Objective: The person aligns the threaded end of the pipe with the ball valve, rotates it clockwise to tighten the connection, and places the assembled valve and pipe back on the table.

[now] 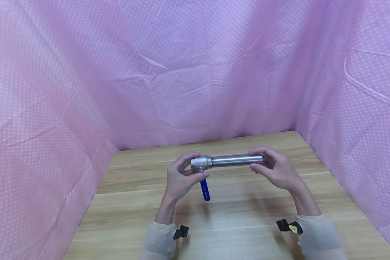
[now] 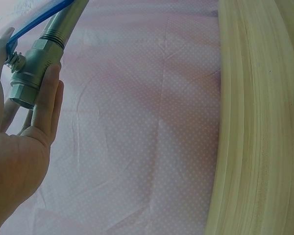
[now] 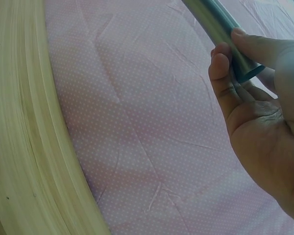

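Observation:
A metal ball valve [image 1: 200,163] with a blue lever handle [image 1: 205,190] is held by my left hand [image 1: 179,179], the thumb near the handle's base and the fingers behind the body. A steel pipe [image 1: 234,160] runs rightward from the valve; some thread [image 2: 53,36] shows at the joint in the left wrist view. My right hand [image 1: 277,169] pinches the pipe's far end between thumb and fingers. In the right wrist view the pipe's open end [image 3: 250,73] sits inside the grip. Valve and pipe are roughly level, raised above the table.
Below is a wooden table [image 1: 234,231] with rounded back corners. Pink dotted cloth [image 1: 195,72] hangs around its back and both sides. A black wrist device [image 1: 182,232] is on the left sleeve, another [image 1: 289,226] on the right.

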Demonstrator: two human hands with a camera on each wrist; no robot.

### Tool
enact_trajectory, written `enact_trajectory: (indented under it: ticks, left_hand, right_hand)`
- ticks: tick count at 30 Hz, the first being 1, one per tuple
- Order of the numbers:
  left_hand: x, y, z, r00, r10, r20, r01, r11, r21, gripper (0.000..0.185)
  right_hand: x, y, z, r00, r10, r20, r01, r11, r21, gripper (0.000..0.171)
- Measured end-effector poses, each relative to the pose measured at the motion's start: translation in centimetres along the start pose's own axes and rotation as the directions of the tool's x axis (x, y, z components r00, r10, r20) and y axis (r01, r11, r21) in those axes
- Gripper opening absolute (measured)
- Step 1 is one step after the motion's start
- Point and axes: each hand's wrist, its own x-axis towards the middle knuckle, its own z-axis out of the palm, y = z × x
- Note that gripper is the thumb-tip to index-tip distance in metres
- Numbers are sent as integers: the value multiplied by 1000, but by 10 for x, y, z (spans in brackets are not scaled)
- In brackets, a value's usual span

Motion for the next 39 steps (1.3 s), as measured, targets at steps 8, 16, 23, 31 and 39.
enact_trajectory:
  ticks: [8, 16, 23, 31, 39]
  left_hand:
    - [-2, -1, 0, 1000, -11, -1, 11, 1000, 7, 61]
    - [-4, -2, 2, 1000, -4, -3, 4, 1000, 2, 64]
    - [-5, -3, 3, 1000, -10, -5, 10, 1000, 2, 65]
    - [-5, -3, 4, 1000, -12, -11, 12, 1000, -5, 64]
    - [-6, -3, 5, 1000, -15, -13, 15, 1000, -4, 63]
  right_hand:
    - [-1, 2, -1, 1000, 4, 25, -3, 999, -48, 37]
    - [0, 4, -1, 998, -7, 57, 8, 1000, -21, 35]
    - [-2, 2, -2, 998, 15, 65, -17, 999, 41, 49]
    - [-2, 4, -3, 998, -25, 57, 20, 996, 89, 44]
    - [-3, 3, -2, 999, -26, 36, 24, 997, 68, 42]
